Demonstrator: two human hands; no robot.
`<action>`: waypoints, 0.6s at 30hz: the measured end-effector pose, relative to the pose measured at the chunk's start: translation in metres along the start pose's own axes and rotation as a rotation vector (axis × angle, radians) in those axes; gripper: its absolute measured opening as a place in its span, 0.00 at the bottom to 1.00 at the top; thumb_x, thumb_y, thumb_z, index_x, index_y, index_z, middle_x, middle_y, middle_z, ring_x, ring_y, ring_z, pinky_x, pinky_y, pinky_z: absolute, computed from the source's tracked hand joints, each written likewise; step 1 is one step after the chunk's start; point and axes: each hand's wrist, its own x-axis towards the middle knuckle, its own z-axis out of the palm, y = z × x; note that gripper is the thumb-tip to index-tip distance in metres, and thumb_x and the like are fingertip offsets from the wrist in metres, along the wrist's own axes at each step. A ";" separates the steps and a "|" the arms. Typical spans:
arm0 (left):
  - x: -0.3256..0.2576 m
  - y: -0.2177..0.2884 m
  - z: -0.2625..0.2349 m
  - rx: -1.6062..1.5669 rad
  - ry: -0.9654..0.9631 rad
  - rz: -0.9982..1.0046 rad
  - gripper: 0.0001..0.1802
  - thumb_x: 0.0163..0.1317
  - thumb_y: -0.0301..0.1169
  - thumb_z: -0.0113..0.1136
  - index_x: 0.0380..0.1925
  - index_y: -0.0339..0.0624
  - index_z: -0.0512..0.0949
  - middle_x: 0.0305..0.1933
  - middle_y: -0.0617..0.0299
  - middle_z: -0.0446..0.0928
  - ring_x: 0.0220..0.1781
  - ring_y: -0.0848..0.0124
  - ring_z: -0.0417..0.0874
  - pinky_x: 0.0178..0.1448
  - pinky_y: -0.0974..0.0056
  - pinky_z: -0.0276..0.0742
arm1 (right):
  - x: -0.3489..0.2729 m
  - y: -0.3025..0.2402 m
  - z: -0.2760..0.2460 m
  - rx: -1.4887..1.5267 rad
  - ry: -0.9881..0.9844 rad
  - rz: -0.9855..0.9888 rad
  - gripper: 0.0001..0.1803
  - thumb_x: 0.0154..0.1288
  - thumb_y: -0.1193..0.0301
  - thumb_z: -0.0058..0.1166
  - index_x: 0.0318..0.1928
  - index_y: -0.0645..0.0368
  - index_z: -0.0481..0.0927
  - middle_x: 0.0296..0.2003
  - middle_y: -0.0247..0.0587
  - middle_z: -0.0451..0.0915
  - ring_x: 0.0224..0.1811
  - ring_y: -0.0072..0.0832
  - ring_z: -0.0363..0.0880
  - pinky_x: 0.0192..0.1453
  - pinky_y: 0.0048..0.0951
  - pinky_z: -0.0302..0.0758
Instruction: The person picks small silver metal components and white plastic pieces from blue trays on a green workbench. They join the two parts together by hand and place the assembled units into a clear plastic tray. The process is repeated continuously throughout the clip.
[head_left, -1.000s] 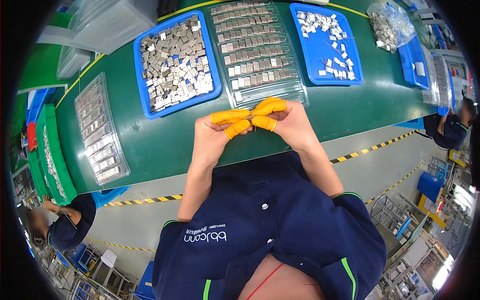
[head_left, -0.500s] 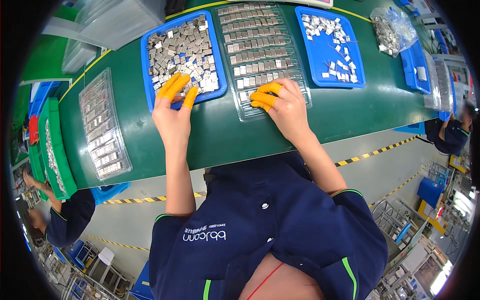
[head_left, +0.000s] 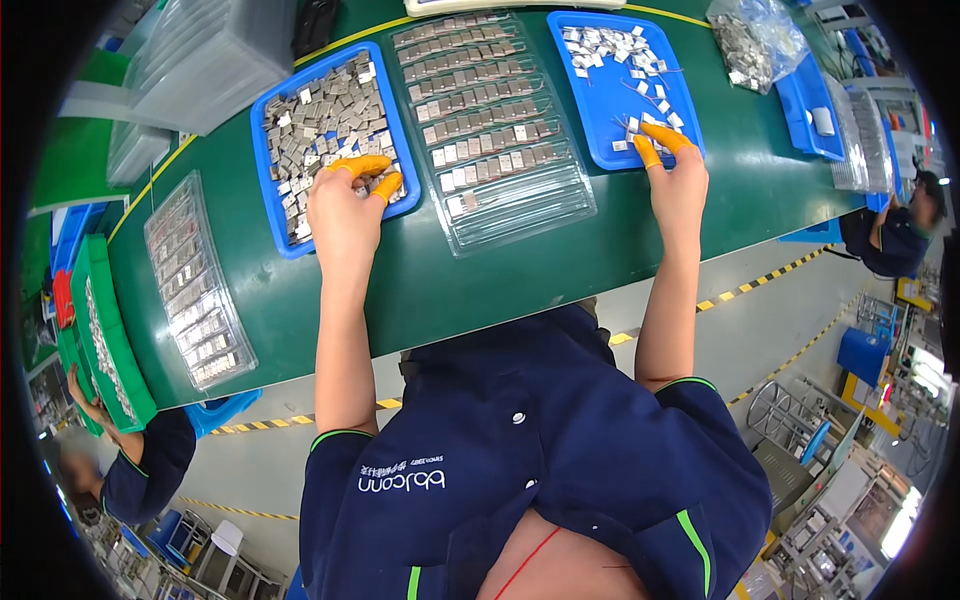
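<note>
My left hand (head_left: 345, 210), with yellow finger cots, reaches over the near right part of a blue tray (head_left: 265, 190) heaped with small silver-and-white block pieces (head_left: 335, 125). Its fingers are bent together; what lies between them is hidden. My right hand (head_left: 680, 190), also in yellow cots, is at the near end of another blue tray (head_left: 600, 90) with small white wired pieces (head_left: 610, 45). Thumb and finger are pinched close beside some of these; I cannot make out a held piece. Between the hands lies a clear plastic tray (head_left: 520, 215) with rows of such blocks, its nearest row holding one piece at the left.
At left lie another filled clear tray (head_left: 200, 285) and a green bin (head_left: 110, 330). Stacked clear trays (head_left: 215, 65) stand behind. A bag of parts (head_left: 745, 50) and a blue box (head_left: 805, 115) are at right. Other people (head_left: 900, 225) sit on both sides.
My right hand has left the clear tray and moved right to the blue tray of white pieces. A block now sits in the nearest row. My left hand stays at its tray.
</note>
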 end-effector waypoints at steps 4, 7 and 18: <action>-0.002 0.000 0.002 -0.201 0.061 -0.142 0.11 0.44 0.25 0.69 0.32 0.39 0.83 0.26 0.58 0.79 0.23 0.74 0.76 0.31 0.71 0.72 | 0.014 0.017 0.004 -0.127 -0.132 0.003 0.14 0.50 0.68 0.64 0.37 0.60 0.83 0.33 0.48 0.80 0.37 0.40 0.76 0.41 0.35 0.72; -0.006 -0.005 0.000 -0.387 0.097 -0.108 0.11 0.46 0.23 0.69 0.32 0.35 0.82 0.27 0.60 0.81 0.27 0.78 0.78 0.34 0.74 0.74 | 0.026 -0.007 -0.008 -0.155 -0.333 0.164 0.15 0.46 0.67 0.66 0.36 0.60 0.83 0.31 0.46 0.81 0.36 0.38 0.78 0.39 0.35 0.73; -0.032 0.001 -0.003 -0.888 0.261 -0.183 0.14 0.50 0.16 0.64 0.39 0.28 0.79 0.38 0.54 0.80 0.39 0.72 0.80 0.47 0.70 0.76 | 0.039 -0.016 0.002 -0.160 -0.410 -0.054 0.12 0.46 0.69 0.65 0.35 0.54 0.84 0.32 0.40 0.82 0.34 0.36 0.80 0.38 0.32 0.75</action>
